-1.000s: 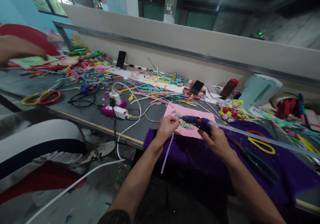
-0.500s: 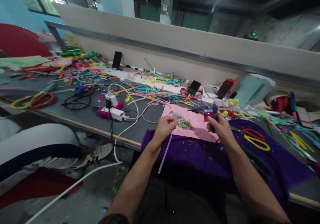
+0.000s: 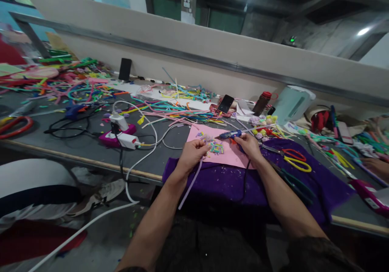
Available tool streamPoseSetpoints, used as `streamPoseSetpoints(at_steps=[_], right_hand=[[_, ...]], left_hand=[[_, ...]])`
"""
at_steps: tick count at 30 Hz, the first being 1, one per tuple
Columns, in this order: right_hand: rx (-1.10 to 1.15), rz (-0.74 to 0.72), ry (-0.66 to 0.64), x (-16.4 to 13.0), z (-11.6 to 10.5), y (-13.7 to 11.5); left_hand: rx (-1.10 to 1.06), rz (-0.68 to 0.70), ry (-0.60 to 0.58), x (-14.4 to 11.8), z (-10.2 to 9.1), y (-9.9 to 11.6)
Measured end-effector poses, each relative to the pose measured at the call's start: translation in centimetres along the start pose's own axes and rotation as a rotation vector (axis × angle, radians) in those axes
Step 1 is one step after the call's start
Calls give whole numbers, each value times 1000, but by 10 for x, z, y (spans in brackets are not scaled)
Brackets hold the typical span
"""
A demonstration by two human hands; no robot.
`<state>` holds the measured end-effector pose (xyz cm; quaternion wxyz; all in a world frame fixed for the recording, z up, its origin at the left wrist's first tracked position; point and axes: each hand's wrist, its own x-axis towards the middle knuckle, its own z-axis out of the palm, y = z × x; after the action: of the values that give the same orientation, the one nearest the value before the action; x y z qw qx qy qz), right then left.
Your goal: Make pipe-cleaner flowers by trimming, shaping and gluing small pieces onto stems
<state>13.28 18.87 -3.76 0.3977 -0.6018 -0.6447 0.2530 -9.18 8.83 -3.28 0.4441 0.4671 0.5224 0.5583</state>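
Note:
My left hand [image 3: 192, 155] is closed in a pinch on a pale lilac pipe cleaner [image 3: 191, 186], whose free end hangs toward the table's front edge. A fuzzy pale lilac piece [image 3: 208, 139] shows at those fingertips. My right hand [image 3: 251, 148] is wrapped round a blue hot glue gun [image 3: 230, 135], its nozzle pointing left, close to the lilac piece; contact cannot be made out. A glue stick [image 3: 258, 129] sticks out of its back. Below the nozzle, short colourful cut pieces [image 3: 216, 148] lie in a pile on a pink sheet [image 3: 232, 158].
A purple cloth [image 3: 219, 180] drapes over the front edge. Red-and-yellow scissors [image 3: 296, 160] lie at right. A power strip [image 3: 117, 136] with white cables stands left. Pipe cleaners [image 3: 182, 112], a phone [image 3: 225, 103] and a bottle [image 3: 262, 103] are behind. Another person's hand [image 3: 377, 168] shows far right.
The view has turned right, so the scene sits further left. My right hand has brought the glue gun's nozzle nearer to my left fingertips. The left hand keeps its pinch.

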Motion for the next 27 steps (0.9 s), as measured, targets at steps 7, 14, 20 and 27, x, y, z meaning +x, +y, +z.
streamPoseSetpoints(at_steps=[7, 14, 20, 27], right_hand=[[-79, -527, 15, -38, -5, -36], [201, -618, -300, -71, 19, -59], [187, -558, -314, -68, 29, -52], [5, -745, -253, -59, 4, -56]], left_hand=[[-198, -161, -190, -5, -3, 8], [-225, -210, -252, -4, -3, 8], [-192, -208, -256, -5, -3, 9], [-53, -104, -220, -2, -1, -2]])
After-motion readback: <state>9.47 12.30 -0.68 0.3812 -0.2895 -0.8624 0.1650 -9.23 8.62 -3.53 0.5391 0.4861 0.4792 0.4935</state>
